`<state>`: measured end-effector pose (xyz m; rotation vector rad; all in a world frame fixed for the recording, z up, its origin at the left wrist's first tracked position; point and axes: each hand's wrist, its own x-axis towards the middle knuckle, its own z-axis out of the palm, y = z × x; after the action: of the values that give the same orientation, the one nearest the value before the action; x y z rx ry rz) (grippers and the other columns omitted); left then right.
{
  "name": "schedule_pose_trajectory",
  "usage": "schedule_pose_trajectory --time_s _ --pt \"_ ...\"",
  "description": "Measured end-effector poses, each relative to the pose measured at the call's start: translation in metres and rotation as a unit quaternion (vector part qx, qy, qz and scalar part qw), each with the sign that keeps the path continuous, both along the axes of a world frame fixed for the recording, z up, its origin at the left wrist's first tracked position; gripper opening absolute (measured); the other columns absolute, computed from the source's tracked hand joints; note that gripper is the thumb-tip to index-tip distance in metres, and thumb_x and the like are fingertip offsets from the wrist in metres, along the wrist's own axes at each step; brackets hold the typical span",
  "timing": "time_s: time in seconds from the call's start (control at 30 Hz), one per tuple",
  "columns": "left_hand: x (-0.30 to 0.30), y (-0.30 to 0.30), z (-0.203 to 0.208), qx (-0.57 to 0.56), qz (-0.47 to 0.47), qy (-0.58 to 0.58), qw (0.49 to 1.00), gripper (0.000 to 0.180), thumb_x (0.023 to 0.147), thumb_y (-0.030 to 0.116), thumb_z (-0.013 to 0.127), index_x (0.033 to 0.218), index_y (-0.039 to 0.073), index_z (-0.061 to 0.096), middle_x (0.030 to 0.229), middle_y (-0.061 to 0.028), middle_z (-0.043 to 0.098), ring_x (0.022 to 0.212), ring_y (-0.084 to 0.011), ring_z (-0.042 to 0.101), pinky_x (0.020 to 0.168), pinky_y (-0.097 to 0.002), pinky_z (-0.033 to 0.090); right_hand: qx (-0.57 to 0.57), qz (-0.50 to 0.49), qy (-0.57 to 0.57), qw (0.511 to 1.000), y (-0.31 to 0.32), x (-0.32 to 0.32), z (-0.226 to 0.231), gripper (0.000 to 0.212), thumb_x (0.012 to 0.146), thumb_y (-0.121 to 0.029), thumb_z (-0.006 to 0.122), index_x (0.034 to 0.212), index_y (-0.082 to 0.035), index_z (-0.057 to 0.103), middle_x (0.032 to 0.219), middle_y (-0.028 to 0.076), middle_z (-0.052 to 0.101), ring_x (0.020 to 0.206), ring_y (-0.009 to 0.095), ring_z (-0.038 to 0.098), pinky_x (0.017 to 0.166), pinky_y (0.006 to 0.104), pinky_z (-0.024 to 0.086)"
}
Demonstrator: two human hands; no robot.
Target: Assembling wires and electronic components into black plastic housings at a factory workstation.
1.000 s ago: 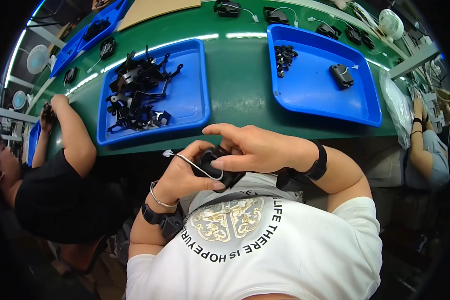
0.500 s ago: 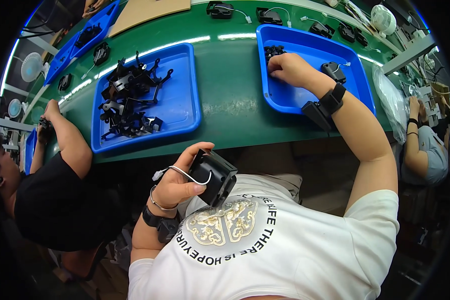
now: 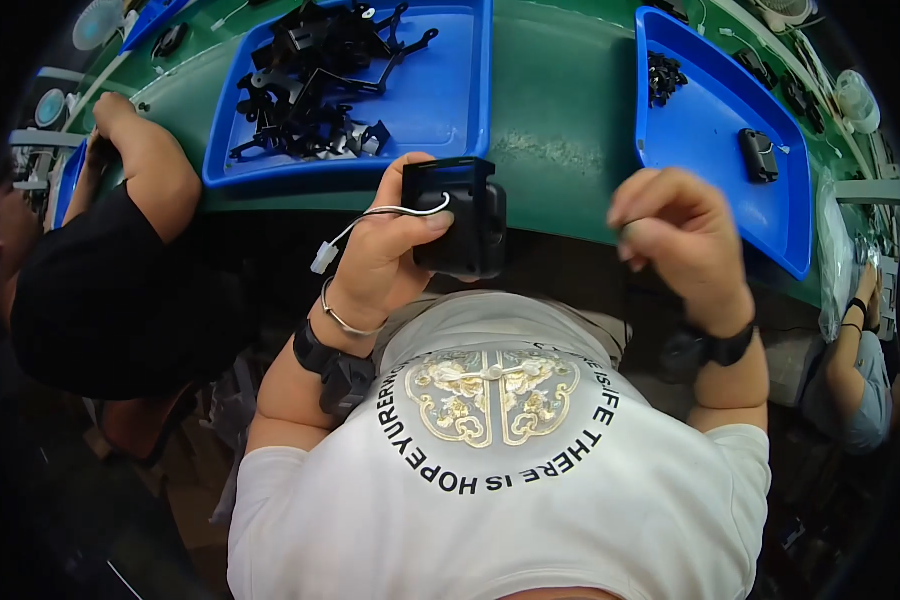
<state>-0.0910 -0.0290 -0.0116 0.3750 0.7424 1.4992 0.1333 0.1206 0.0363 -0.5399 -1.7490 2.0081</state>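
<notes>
In my left hand (image 3: 385,245) is a black plastic device housing (image 3: 465,225), my thumb pressed on its face. A white cable (image 3: 375,212) comes out of the housing and hangs to the left, ending in a small white connector (image 3: 323,257). My right hand (image 3: 682,232) is off to the right of the housing, apart from it, smeared by motion. Its fingertips are pinched together; whatever they hold is too small and blurred to name. Beyond it, a blue tray (image 3: 705,205) holds a pile of small black parts (image 3: 665,78) and another black housing (image 3: 758,155).
A second blue tray (image 3: 440,130) on the green table (image 3: 560,95) is heaped with black brackets (image 3: 315,75). At the left a person in black (image 3: 110,300) works; another person's arm (image 3: 850,340) shows at the far right. Further black housings (image 3: 755,68) lie behind the right tray.
My right hand has left the small parts in the right tray and come back toward me, fingers pinched. My left hand has turned the housing more upright. The view has shifted.
</notes>
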Motion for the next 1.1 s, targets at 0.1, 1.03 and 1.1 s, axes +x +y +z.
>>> schedule_pose_trajectory --time_s 0.1,1.03,1.1 --pt "0.005 0.000 -0.003 -0.011 0.007 0.009 1.000 0.046 0.082 0.000 0.053 0.122 0.011 0.032 0.110 -0.0152 0.053 0.091 -0.0276 0.062 0.065 -0.0409 0.057 -0.076 0.004 -0.025 0.997 -0.018 -0.019 -0.028 0.007 0.078 0.002 0.061 0.085 0.001 0.058 0.088 0.010 0.057 0.064 0.012 0.056 0.055 0.0213 0.048" --pt "0.024 0.001 -0.003 0.026 0.130 0.067 0.989 0.052 0.087 0.000 0.052 0.128 0.017 0.024 0.113 -0.0141 0.051 0.098 -0.0246 0.058 0.074 -0.0412 0.056 0.206 -0.046 0.051 0.976 -0.034 -0.048 -0.047 0.024 0.074 0.006 0.067 0.097 0.000 0.061 0.097 0.008 0.055 0.081 0.011 0.054 0.066 0.0221 0.045" --pt "0.023 0.002 -0.005 0.030 0.133 0.084 0.987 0.052 0.087 0.000 0.052 0.128 0.017 0.024 0.113 -0.0136 0.052 0.098 -0.0234 0.059 0.074 -0.0408 0.055 0.167 -0.058 0.062 0.982 -0.033 -0.047 -0.046 0.023 0.074 0.006 0.067 0.096 0.000 0.061 0.097 0.008 0.055 0.082 0.012 0.055 0.067 0.0219 0.045"
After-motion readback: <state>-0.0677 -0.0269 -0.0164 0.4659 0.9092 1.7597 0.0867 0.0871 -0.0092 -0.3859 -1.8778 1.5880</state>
